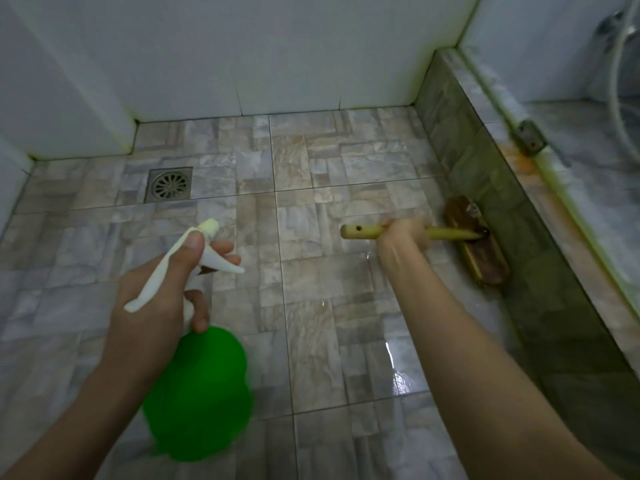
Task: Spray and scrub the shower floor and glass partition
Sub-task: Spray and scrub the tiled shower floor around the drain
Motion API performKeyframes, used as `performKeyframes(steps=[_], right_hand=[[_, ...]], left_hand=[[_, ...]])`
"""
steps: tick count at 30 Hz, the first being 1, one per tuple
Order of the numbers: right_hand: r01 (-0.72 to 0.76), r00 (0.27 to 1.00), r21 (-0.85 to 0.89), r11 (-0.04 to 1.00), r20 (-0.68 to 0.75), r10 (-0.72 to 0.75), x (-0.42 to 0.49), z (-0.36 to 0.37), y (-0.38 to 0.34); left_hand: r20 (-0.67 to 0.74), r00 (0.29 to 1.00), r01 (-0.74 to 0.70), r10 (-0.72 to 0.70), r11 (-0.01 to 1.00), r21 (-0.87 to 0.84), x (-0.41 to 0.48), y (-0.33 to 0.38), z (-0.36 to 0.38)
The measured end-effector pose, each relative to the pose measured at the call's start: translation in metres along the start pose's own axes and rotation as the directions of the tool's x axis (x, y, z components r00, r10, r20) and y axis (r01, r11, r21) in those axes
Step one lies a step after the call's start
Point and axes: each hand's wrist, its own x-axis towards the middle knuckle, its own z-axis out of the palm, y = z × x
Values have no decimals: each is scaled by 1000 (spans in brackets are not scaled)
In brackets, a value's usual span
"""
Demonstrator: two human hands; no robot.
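Wet tiled shower floor [311, 306]: the right hand [403, 237] grips the stiff wooden brush [474, 244] mid-handle at the curb. The left hand [156, 289] holds the light, probably slippery spray bottle [201, 393] by its neck.

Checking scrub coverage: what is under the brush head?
The brush head sits where the tiled floor meets the low curb. The surface beneath it and the bristles are covered by the head itself.

Home shower stall, tiled floor [311, 188], floor drain [168, 185]
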Motion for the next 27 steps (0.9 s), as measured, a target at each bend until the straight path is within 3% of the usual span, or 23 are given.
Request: performKeyframes(steps=[1,3,6,8,10,11,12,14,18,20,22,24,27], right_hand=[[3,1000,18,1000,-3,-2,-4,1,-3],[140,973,-172,975,205,-104,-7,4,-11],[235,920,-310,921,377,-108,-5,3,-16],[229,947,-280,933,287,-146,-2,-26,-4],[41,999,-54,998,24,-40,-2,-56,18],[-72,996,125,990,-41,78,-4,-64,25],[-140,988,194,971,-31,149,-10,-65,23],[-136,990,217,967,6,138,-15,-49,10],[-60,983,109,992,179,40,3,-28,-11],[-110,975,118,987,206,84,0,-49,-4],[-190,972,174,966,175,160,-14,-98,21],[-170,985,262,950,75,155,-22,-142,51],[-123,992,250,960,6,126,-13,-124,47]], left_hand=[[10,1000,5,-5,1000,-3,-1,2,2],[25,1000,16,-17,1000,8,-3,1,4],[-6,1000,21,-21,999,24,-9,5,6],[-17,1000,9,-9,1000,24,-11,7,6],[-24,1000,11,-10,1000,26,-12,7,6],[-25,1000,15,-14,1000,20,-13,8,8],[-26,1000,18,-17,1000,15,-14,9,9],[-23,999,29,-28,999,23,-17,8,14],[29,999,35,-34,999,-28,-22,10,19],[42,999,32,-30,997,-65,-25,9,18],[42,999,38,-34,995,-92,-27,7,16],[38,998,53,-50,994,-94,-29,3,15],[33,997,67,-65,993,-92,-29,-1,16]])
